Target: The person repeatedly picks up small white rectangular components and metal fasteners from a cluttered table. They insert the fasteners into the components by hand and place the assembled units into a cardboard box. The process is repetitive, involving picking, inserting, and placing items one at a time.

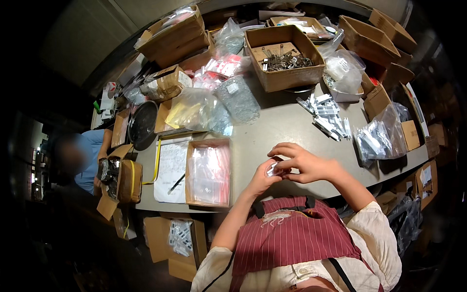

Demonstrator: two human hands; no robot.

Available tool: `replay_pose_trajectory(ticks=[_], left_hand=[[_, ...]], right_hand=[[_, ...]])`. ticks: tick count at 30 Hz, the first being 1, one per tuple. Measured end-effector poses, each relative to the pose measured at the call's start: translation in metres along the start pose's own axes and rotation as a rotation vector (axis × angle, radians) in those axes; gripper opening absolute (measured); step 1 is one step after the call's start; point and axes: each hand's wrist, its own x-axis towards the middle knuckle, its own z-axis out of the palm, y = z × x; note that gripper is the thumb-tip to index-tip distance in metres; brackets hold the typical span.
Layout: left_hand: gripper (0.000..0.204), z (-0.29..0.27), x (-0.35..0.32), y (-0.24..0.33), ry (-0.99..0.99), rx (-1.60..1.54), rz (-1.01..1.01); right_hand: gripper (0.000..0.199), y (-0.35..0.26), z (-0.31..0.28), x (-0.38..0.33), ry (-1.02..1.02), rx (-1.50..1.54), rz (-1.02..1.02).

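Left hand [260, 181] was clamped on a small white part [273, 169], fingers curled around it. Right hand [304, 164] was over the same part, fingers bent, tips right at it; couldn't tell if it gripped too, thumb hidden. Part sat between both hands, held up in front of the apron [296, 238], near the front edge of the tabletop [272, 124].

Left of the hands: carton [230, 170] of clear bags with red edges, then a sheet [168, 163] with a pen [176, 183] lying on it. Beyond the right hand: loose pile of white and dark pieces [327, 113], with a clear bag [382, 136] of similar stuff just right of it. Bigger box [292, 80] of metal bits stood farther back. A co-worker [92, 158] in blue was at far left, by an open carton [130, 182].
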Motion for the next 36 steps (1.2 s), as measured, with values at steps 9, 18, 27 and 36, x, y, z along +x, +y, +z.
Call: replay_pose_trajectory(ticks=[9,18,27,36], left_hand=[[0.029,0.008,-0.004,0.02,0.274,0.156,0.05],[0.016,0.019,-0.008,0.03,0.434,0.294,0.366],[0.006,0.022,-0.011,0.034,0.516,0.383,0.474],[0.007,0.033,-0.023,0.051,0.587,0.765,0.628]], right_hand=[[0.01,0.014,0.024,-0.014,0.374,0.145,0.329],[0.011,0.006,0.027,-0.011,0.467,0.071,0.23],[0.019,-0.001,0.037,-0.01,0.434,0.11,0.294],[0.016,-0.006,0.05,0.005,0.408,-0.043,0.123]])
